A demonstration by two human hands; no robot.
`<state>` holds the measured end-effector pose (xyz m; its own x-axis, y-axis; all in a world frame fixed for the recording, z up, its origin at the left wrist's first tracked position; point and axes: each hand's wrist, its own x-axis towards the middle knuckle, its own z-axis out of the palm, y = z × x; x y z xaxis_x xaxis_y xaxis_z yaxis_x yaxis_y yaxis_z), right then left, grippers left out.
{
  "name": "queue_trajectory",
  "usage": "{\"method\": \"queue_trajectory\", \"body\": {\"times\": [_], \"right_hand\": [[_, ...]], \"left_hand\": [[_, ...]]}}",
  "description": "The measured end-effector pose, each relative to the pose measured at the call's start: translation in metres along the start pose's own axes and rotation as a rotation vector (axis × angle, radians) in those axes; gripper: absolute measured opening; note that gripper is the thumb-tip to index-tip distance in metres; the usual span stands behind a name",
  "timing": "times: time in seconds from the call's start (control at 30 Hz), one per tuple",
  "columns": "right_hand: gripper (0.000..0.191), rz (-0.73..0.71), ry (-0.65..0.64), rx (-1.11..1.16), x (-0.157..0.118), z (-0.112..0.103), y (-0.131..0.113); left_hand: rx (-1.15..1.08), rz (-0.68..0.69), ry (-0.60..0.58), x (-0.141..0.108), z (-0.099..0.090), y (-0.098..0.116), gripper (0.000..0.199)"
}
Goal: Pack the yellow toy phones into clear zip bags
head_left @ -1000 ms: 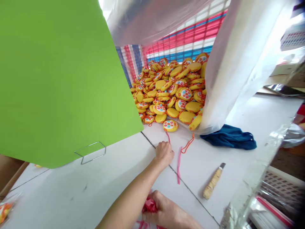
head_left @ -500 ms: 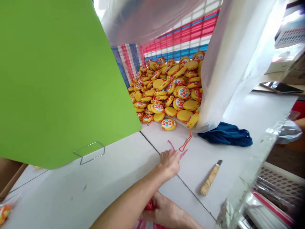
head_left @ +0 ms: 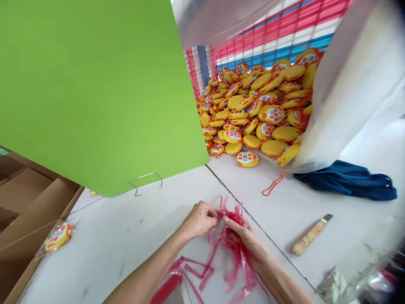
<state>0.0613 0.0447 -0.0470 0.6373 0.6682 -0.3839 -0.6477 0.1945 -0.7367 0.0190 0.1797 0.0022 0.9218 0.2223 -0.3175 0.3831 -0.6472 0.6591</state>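
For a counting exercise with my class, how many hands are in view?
2: the left hand pinches the bundle of pink strips on its left side; the right hand holds it from the right.

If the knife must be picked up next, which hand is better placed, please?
Probably the right hand: the knife lies on its side, nearer to it. The left hand would likely have to reach across the right. However, the right holds pink strips, so it may need to let go first.

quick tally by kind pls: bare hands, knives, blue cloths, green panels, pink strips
Hands (left hand, right hand): 2
Knife: 1
Blue cloth: 1
Green panel: 1
Total: 5, without the pink strips, too tangled to count
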Motion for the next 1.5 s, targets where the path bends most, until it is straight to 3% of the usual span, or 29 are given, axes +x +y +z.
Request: {"method": "queue_trajectory", "body": {"times": [0.13, 0.27, 0.4, 0.57, 0.67, 0.8, 0.9, 1.07, 1.2, 1.33, 1.5], "right_hand": [[0.034, -0.005, 0.046, 0.047, -0.002, 0.000, -0.001], [0.028, 0.049, 0.080, 0.030, -0.002, -0.002, 0.000], [0.028, 0.098, 0.073, 0.006, -0.001, -0.001, 0.000], [0.030, 0.093, 0.076, -0.030, -0.001, 0.000, -0.002], [0.030, 0.081, 0.086, -0.046, -0.001, 0.000, -0.003], [0.030, 0.075, 0.086, -0.060, -0.002, -0.001, -0.004], [0.031, 0.071, 0.076, -0.088, -0.002, -0.002, -0.004], [0.032, 0.014, 0.033, -0.178, -0.001, -0.003, -0.001], [0.031, -0.097, -0.033, -0.323, -0.001, -0.001, 0.004], [0.024, -0.221, -0.140, -0.520, -0.004, 0.001, 0.009], [0.018, -0.269, -0.299, -0.694, -0.007, 0.002, 0.011]], "left_hand": [[-0.009, -0.010, -0.036, -0.010, 0.015, 0.001, 0.020], [0.069, -0.010, -0.069, -0.037, 0.005, -0.008, 0.022], [0.249, -0.011, -0.097, -0.083, -0.004, -0.023, 0.016], [0.613, 0.126, -0.155, -0.119, 0.008, -0.030, 0.018], [0.695, 0.176, -0.126, -0.119, 0.016, -0.029, 0.022], [0.701, 0.218, -0.083, -0.110, 0.025, -0.039, 0.009], [0.728, 0.227, -0.059, -0.106, 0.032, -0.047, 0.016], [0.799, 0.207, -0.097, -0.107, 0.037, -0.036, 0.022], [0.715, 0.157, -0.128, -0.104, 0.035, -0.028, 0.022], [0.600, 0.098, -0.076, -0.090, 0.027, -0.035, 0.018], [0.456, 0.046, -0.010, -0.072, 0.013, -0.035, 0.016]]}}
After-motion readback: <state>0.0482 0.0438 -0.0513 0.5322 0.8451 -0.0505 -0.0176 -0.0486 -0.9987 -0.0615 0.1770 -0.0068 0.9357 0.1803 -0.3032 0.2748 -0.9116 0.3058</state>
